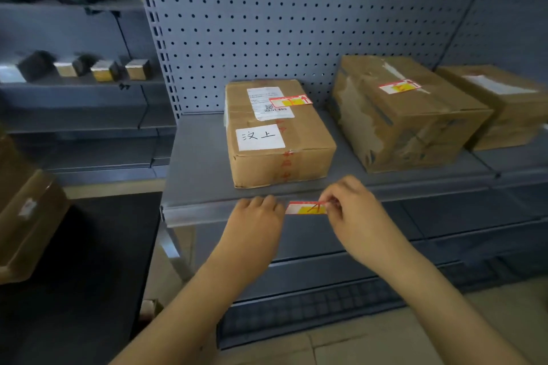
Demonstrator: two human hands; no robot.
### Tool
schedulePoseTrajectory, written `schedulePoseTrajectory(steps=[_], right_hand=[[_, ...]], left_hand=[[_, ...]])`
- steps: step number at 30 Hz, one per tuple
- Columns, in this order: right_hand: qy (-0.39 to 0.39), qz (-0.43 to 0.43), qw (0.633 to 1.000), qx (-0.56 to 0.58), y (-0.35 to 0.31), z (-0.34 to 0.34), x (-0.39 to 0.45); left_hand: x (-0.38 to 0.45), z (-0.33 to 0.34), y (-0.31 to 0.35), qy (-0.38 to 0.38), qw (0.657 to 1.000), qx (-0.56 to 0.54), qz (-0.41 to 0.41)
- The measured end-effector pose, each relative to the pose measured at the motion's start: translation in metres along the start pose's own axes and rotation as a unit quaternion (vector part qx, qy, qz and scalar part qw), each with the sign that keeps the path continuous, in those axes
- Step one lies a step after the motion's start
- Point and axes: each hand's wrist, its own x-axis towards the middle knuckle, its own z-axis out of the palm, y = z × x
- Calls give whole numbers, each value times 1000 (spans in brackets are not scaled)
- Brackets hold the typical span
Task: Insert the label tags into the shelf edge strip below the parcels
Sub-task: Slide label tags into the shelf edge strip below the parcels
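in the lower middle of the frame a label tag (306,208), white with a red border and a yellow patch, lies flat against the shelf edge strip (207,212), the grey front lip of the shelf (195,163). the right hand (353,210) pinches the tag's right end, its fingers (327,197) closed together on the paper. the left hand (257,218) sits at the tag's left end with its fingers curled against the strip, touching or just beside the tag's edge; i cannot tell whether they grip the tag or only press there.

directly above the tag, in the centre of the frame, a cardboard parcel (278,139) stands on the shelf, with a white sticker with handwriting on its near top, a shipping slip farther back, and a red and yellow tag (292,101) lying on top. to the right a larger, scuffed parcel (406,115) carries another such tag (400,86). at the right edge of the frame a third parcel (504,107) stands just beside it.

behind the parcels rises a grey pegboard (296,24). at the left edge of the frame another box (26,216) shows, blurred, and small boxes (103,69) sit on a far shelf in the upper left.
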Motion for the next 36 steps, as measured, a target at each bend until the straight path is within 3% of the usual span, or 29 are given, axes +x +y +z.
schedulePoseTrajectory(steps=[13, 19, 36], right_hand=[[71, -14, 993, 94, 29, 3, 32], [19, -24, 989, 147, 23, 19, 53], [21, -111, 994, 9, 21, 40, 55]], left_hand=[[24, 7, 9, 16, 997, -53, -56], [16, 3, 9, 17, 996, -75, -43], [10, 7, 12, 9, 998, -47, -39]])
